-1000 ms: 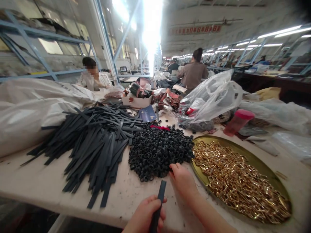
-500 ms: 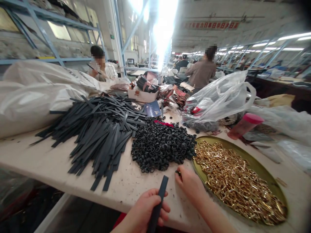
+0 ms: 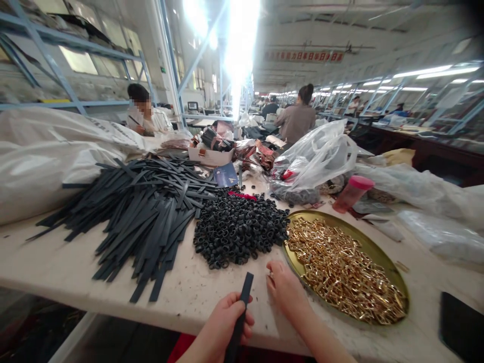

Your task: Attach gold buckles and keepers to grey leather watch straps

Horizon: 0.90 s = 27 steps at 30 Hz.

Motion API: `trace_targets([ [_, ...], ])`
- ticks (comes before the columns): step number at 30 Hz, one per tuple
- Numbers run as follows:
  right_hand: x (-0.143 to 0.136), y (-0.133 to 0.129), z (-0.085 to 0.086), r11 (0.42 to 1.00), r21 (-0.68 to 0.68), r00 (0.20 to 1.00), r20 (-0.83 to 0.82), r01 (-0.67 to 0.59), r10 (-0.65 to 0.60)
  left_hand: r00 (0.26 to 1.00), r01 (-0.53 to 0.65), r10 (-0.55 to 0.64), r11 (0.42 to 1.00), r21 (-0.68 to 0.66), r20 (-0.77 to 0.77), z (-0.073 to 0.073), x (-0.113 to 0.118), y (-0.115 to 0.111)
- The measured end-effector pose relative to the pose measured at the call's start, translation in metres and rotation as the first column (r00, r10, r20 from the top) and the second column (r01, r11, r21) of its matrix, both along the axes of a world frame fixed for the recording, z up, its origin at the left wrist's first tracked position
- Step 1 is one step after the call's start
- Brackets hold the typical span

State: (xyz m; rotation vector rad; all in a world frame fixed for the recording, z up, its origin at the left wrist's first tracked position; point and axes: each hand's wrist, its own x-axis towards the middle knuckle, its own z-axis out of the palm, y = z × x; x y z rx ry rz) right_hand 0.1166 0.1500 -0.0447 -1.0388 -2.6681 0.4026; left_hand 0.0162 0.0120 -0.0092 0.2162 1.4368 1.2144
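Note:
My left hand is closed around a flat black strap, its far end pointing up and away from me. Just to the right, my right hand rests low over the table with curled fingers; what the fingertips pinch, if anything, is too small to make out. Beyond both hands lies a heap of small black loops. An oval gold-coloured tray full of gold metal buckles stands beside my right hand. On the left, many black straps are spread in a pile.
Large white sacks bulge at the left. Behind the loops are an open white box, a blue booklet and a clear plastic bag. A pink-lidded jar stands past the tray. Other people work farther back.
The view has swung right, bringing a dark flat object into the right edge. A small black loop showed at my right fingertips before; now it is not visible. My left hand keeps the strap.

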Motion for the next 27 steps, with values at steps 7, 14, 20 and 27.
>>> trace_targets([
  [7, -0.026, 0.007, 0.009, 0.999, 0.03, 0.999, -0.03, -0.043, 0.043, 0.999, -0.054, 0.054, 0.998, 0.014, -0.003, 0.0, -0.005, -0.006],
  [14, -0.049, 0.012, 0.004, 0.998, 0.044, 0.999, -0.012, -0.037, 0.037, 0.997, -0.081, 0.081, 0.997, -0.002, 0.001, -0.006, -0.014, -0.007],
  [20, -0.042, -0.003, -0.001, 0.983, -0.069, 0.985, -0.043, -0.167, 0.165, 0.998, -0.053, 0.052, 0.998, 0.015, 0.033, -0.017, -0.018, -0.004],
  [27, -0.036, -0.005, -0.007, 0.941, -0.326, 0.981, -0.194, -0.089, 0.026, 0.998, 0.052, -0.054, 0.998, -0.04, -0.04, -0.025, -0.018, 0.006],
])
